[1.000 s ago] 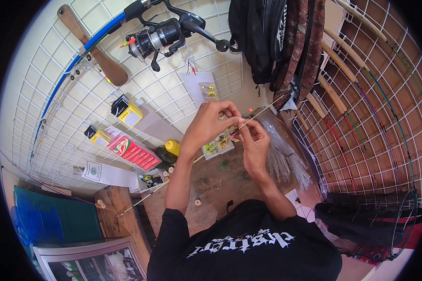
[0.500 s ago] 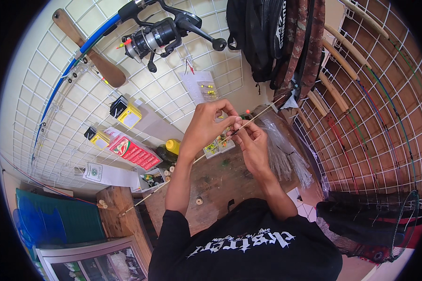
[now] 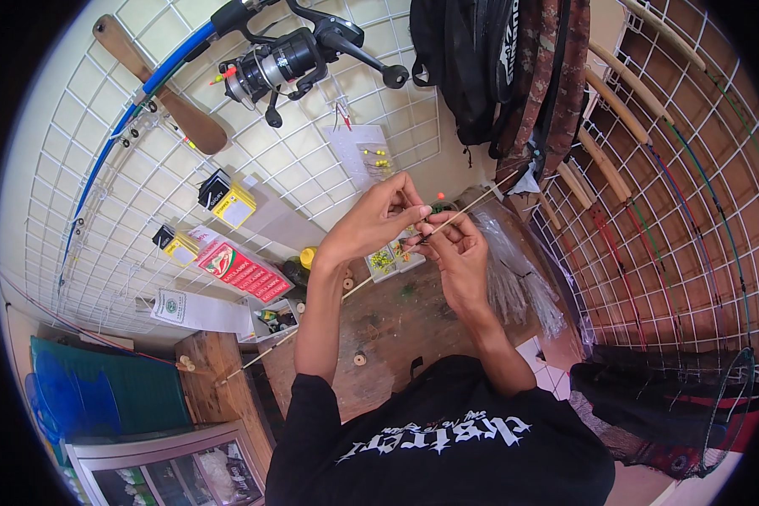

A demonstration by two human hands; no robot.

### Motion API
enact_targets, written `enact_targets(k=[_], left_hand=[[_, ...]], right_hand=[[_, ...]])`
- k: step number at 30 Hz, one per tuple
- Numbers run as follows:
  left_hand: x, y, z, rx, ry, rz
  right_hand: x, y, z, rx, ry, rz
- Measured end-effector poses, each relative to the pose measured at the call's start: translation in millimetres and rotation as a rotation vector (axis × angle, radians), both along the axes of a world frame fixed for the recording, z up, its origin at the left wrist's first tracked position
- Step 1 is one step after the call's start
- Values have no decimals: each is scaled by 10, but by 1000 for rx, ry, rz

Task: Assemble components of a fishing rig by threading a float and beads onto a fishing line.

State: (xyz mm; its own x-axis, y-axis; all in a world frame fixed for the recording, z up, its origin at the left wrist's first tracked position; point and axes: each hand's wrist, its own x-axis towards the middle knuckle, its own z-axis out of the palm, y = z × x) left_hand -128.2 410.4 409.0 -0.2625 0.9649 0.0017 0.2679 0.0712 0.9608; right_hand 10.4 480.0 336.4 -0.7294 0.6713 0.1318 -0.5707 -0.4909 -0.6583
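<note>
**A:** so what are the hands doing here?

**B:** both are up in front of the wire grid wall (image 3: 312, 169). The left hand (image 3: 375, 221) pinches a thin pale rod (image 3: 472, 205) near its middle, fingers closed on it. The right hand (image 3: 454, 253) is touching it, fingertips clamped on the same rod just beside.

**A:** where's the rod run?

**B:** diagonally, from upper right down over the wooden bench (image 3: 388, 329). A clear plastic bag (image 3: 514, 278) lies right of the hands, and a spinning reel (image 3: 282, 63) hangs above.
</note>
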Motion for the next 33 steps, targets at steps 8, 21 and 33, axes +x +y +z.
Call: enact_targets(k=[8, 21, 33], left_hand=[[18, -2, 57, -6, -150, -19], [68, -7, 64, 10, -215, -25], [129, -65, 104, 80, 64, 87]], right_hand=[[38, 19, 42, 35, -12, 23], [50, 24, 10, 34, -9, 20], [9, -30, 75, 38, -3, -97]])
